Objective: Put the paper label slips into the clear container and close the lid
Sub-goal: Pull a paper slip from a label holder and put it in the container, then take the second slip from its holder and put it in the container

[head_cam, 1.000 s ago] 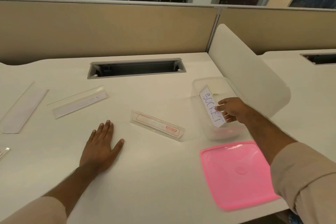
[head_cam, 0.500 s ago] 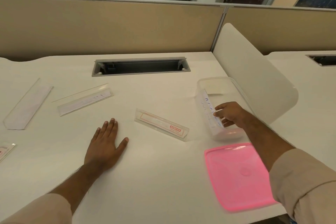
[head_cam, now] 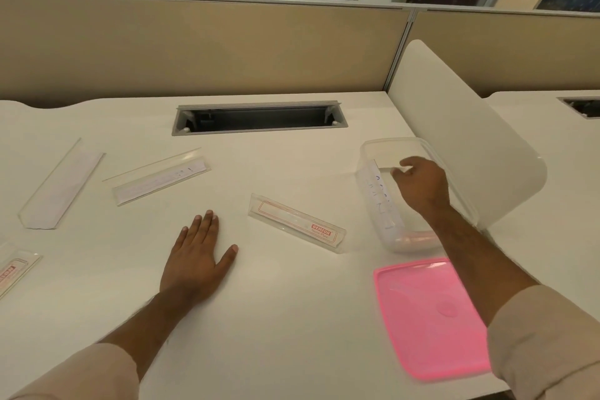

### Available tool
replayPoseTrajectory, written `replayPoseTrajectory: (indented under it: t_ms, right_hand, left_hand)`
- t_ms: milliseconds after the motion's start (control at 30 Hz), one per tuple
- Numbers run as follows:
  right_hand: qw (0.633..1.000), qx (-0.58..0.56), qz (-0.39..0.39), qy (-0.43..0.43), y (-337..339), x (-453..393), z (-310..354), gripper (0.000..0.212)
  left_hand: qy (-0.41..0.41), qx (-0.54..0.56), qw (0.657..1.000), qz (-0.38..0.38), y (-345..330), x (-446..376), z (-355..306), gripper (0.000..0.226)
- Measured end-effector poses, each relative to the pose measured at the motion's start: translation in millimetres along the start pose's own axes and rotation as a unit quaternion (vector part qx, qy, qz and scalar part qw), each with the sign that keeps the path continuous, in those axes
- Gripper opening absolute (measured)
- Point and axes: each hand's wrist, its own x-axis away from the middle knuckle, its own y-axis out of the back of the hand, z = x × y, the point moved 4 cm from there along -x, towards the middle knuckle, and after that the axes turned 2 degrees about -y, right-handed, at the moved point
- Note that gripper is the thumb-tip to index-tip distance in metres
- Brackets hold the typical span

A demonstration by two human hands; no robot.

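Observation:
The clear container (head_cam: pixel 373 153) stands open at the right of the white desk. A paper label slip (head_cam: pixel 380 201) with blue handwriting leans inside against its left wall. My right hand (head_cam: pixel 422 185) hovers over the container's opening, fingers loosely apart, holding nothing. The pink lid (head_cam: pixel 428 318) lies flat on the desk in front of the container. My left hand (head_cam: pixel 198 256) rests palm down on the desk, fingers spread. A clear name-plate holder (head_cam: pixel 295 226) with a red-printed slip lies between my hands. Two more holders with paper slips (head_cam: pixel 160 177) (head_cam: pixel 60 187) lie at the left.
A fourth holder (head_cam: pixel 13 269) pokes in at the left edge. A grey cable slot (head_cam: pixel 259 118) is set into the desk's rear. A white curved divider panel (head_cam: pixel 461 146) stands just right of the container. A beige partition wall runs along the back.
My right hand lowered the handwritten slip into the container, let go of it and lifted away. My left hand stayed flat on the desk.

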Motion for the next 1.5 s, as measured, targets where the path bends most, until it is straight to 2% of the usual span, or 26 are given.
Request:
replayPoseTrajectory:
  t_ms: [133,267,433,533,700,800,933,1033,1100,1133,1200,1233,1300,1367,1500]
  right_hand:
    - [0.986,-0.041,-0.058,0.149,-2,22,43,0.022]
    - [0.969,-0.056,-0.033,0.237,-27,57,75,0.016]
    - [0.975,0.007,0.138,0.175,-80,86,73,0.026]
    - [0.97,0.051,0.194,0.137,-100,98,65,0.027]
    - [0.973,0.011,0.199,0.114,-111,114,64,0.036]
    - [0.97,0.049,0.201,0.127,-115,124,64,0.026]
    - [0.972,0.04,0.189,0.134,-114,134,68,0.018]
    - [0.972,0.02,0.172,0.157,-109,144,73,0.017]
    - [0.971,0.012,0.157,0.178,-106,149,76,0.019]
    - [0.97,0.004,0.149,0.191,-104,153,78,0.019]
    - [0.965,-0.015,0.135,0.222,-100,162,86,0.017]
    - [0.961,-0.022,0.133,0.24,-98,168,91,0.016]
    - [0.951,-0.026,0.136,0.277,-97,180,101,0.016]
    - [0.941,-0.033,0.135,0.308,-95,189,108,0.015]
    - [0.924,-0.05,0.129,0.355,-94,205,122,0.012]
  left_hand:
    - [0.001,-0.005,1.0,0.001,-1,0,0,0.085]
    - [0.001,-0.006,1.0,0.003,-2,0,1,0.084]
    - [0.0,-0.01,1.0,0.005,-1,0,0,0.083]
    - [0.002,-0.012,1.0,0.005,0,0,-1,0.083]
    - [0.003,-0.006,1.0,0.01,1,1,0,0.084]
    - [0.003,0.0,1.0,0.009,1,1,0,0.084]
    - [0.007,0.016,1.0,0.014,3,3,1,0.084]
    - [0.036,0.096,0.995,0.009,13,1,-4,0.077]
    - [0.113,0.255,0.96,-0.013,27,2,-11,0.064]
    - [0.157,0.356,0.921,-0.029,36,5,-13,0.057]
    - [0.203,0.533,0.82,-0.049,53,13,-17,0.045]
    - [0.212,0.585,0.782,-0.043,61,17,-18,0.041]
    - [0.206,0.656,0.726,-0.003,74,27,-17,0.042]
    - [0.189,0.686,0.702,0.033,83,36,-13,0.051]
    - [0.177,0.685,0.705,0.044,97,50,2,0.066]
